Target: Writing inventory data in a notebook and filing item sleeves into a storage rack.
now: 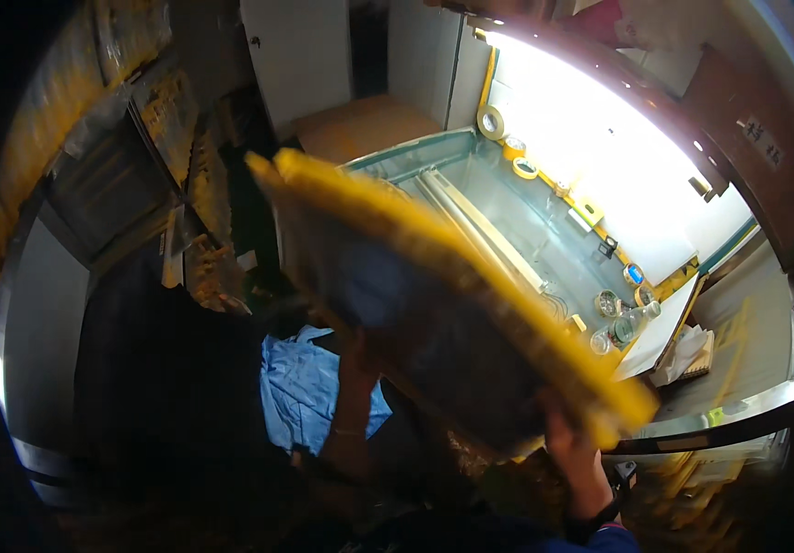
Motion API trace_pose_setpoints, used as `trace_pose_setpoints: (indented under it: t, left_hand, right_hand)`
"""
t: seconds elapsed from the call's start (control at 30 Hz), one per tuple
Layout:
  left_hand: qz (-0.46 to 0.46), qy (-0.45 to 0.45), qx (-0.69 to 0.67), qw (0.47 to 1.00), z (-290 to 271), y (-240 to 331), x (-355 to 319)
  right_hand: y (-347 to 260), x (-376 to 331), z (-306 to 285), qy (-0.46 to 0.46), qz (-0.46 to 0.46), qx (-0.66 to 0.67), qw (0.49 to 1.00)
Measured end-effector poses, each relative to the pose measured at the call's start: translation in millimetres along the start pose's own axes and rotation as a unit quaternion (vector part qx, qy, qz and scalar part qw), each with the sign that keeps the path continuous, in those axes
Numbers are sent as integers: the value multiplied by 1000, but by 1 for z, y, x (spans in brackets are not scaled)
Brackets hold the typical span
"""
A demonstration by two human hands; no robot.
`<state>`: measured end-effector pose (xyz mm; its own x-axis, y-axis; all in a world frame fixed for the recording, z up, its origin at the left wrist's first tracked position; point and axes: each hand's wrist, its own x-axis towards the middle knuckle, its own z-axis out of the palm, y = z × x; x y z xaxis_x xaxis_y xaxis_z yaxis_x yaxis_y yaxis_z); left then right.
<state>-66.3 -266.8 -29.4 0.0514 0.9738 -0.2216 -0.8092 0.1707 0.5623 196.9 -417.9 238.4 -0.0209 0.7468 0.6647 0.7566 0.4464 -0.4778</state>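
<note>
A large rectangular screen frame (415, 304) with yellow edges and a dark middle is tilted in front of me, blurred by motion. My right hand (577, 456) grips its near right corner, thumb over the dark face. At the near left edge, my left hand (355, 364) is in shadow and seems to hold the frame from below; its fingers hardly show. Beneath my left forearm lies a crumpled light blue cloth (300, 387). The frame hides part of the glass-topped table (545, 221) behind it.
On the lit table are long pale bars (485, 226), tape rolls (524, 168), glass jars (623, 330) and a bright lamp (591, 92) above. A cardboard box (369, 129) stands beyond. More yellow-edged frames (162, 120) stand at the left. A metal rim (747, 405) curves at the right.
</note>
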Motion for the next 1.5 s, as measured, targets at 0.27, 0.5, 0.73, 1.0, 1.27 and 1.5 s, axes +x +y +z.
trace_pose_setpoints:
  t: [0.27, 0.5, 0.73, 1.0, 1.27, 1.5]
  left_hand:
    - [-11, -124, 57, 991, 145, 93, 91]
    - [-366, -99, 325, 866, 42, -59, 2]
    - [-339, -12, 162, 927, -23, -99, -120]
    - [-84, 9, 196, 977, -31, -90, -208]
    - [178, 158, 203, 950, 15, -77, -356]
    - [158, 398, 208, 880, 15, -133, -513]
  right_hand:
    - [166, 99, 51, 230, 300, 169, 910]
    - [118, -4, 122, 17, 177, -27, 984]
    - [6, -166, 143, -275, 183, 191, 924]
    - [-13, -143, 122, -364, 49, 243, 898]
    - [-87, -172, 81, -413, -167, 303, 843]
    - [-163, -287, 39, -589, -181, 469, 633]
